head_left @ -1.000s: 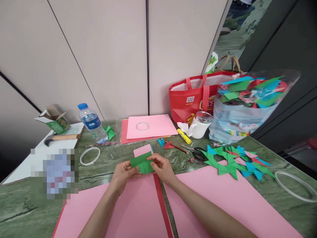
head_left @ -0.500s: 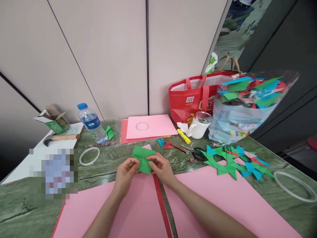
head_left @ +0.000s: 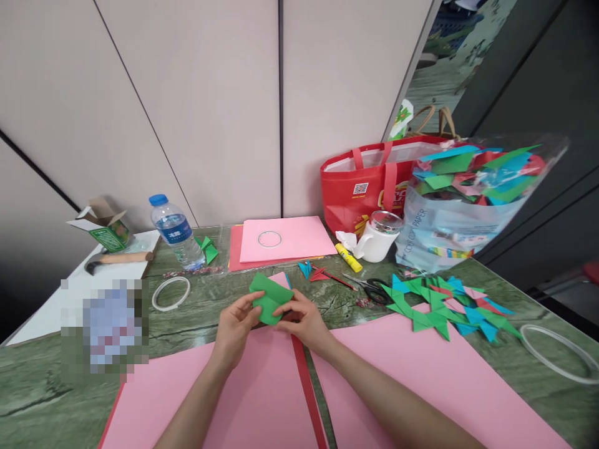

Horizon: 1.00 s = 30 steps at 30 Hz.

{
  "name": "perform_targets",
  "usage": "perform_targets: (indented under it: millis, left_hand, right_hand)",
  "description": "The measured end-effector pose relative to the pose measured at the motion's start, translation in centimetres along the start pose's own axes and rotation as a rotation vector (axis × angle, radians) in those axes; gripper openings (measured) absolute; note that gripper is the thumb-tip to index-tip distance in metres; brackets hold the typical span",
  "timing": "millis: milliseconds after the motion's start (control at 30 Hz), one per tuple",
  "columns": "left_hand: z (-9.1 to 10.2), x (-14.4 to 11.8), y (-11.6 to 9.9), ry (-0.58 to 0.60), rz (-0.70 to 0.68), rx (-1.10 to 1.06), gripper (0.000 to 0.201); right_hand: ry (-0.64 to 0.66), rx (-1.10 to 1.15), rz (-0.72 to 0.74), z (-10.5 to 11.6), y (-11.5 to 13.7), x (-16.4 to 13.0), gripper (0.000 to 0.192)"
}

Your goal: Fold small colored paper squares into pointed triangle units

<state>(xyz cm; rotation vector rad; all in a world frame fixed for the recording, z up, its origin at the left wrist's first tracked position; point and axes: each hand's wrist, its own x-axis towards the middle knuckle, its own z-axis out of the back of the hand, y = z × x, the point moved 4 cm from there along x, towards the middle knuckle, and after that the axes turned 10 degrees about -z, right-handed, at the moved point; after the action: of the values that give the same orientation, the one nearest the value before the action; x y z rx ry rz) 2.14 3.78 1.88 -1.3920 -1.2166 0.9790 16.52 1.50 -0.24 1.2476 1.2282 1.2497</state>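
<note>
A creased square of green paper (head_left: pixel 270 301) is held up between my two hands. My left hand (head_left: pixel 237 323) pinches its left edge with thumb and fingers. On the lower right, my right hand (head_left: pixel 303 321) grips the same paper between thumb and fingertips. Just behind it, small pink and blue paper (head_left: pixel 282 280) peeks out, partly hidden. Below my wrists lie two large pink sheets (head_left: pixel 253 386), with a red strip (head_left: pixel 306 386) showing along the left one's edge.
Folded paper pieces (head_left: pixel 435 305) lie at right beside scissors (head_left: pixel 372 288) and a white ring (head_left: pixel 559 352). Behind stand a white mug (head_left: pixel 377 240), a red bag (head_left: pixel 344 199) and a clear bag of paper pieces (head_left: pixel 449 231). At left are a water bottle (head_left: pixel 175 234) and a hammer (head_left: pixel 121 259).
The green paper has turned and tilted between my hands, its top edge now sloping down to the right. My fingers have shifted their hold slightly. The surrounding things stay put.
</note>
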Motion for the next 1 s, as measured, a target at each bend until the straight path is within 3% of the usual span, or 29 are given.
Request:
perform_targets:
  millis: [200, 333, 500, 733, 1000]
  left_hand:
    - [-1.1, -0.5, 0.4, 0.065, -0.009, -0.004, 0.041]
    - [-1.3, -0.7, 1.2, 0.062, 0.005, -0.031, 0.041]
    - [-1.6, -0.9, 1.5, 0.065, 0.042, -0.085, 0.041]
    - [-1.8, -1.1, 0.9, -0.033, 0.008, 0.04, 0.05]
    - [-1.8, -1.2, 1.2, -0.051, -0.013, 0.052, 0.049]
  right_hand:
    - [-0.189, 0.061, -0.006, 0.9, -0.2, 0.1, 0.017]
    - [-0.19, 0.175, -0.032, 0.8, -0.4, 0.2, 0.025]
    - [-0.219, 0.153, -0.026, 0.9, -0.2, 0.2, 0.025]
    - [-0.222, 0.142, -0.025, 1.0, -0.2, 0.3, 0.024]
    - [-0.221, 0.17, -0.035, 0.9, -0.2, 0.3, 0.023]
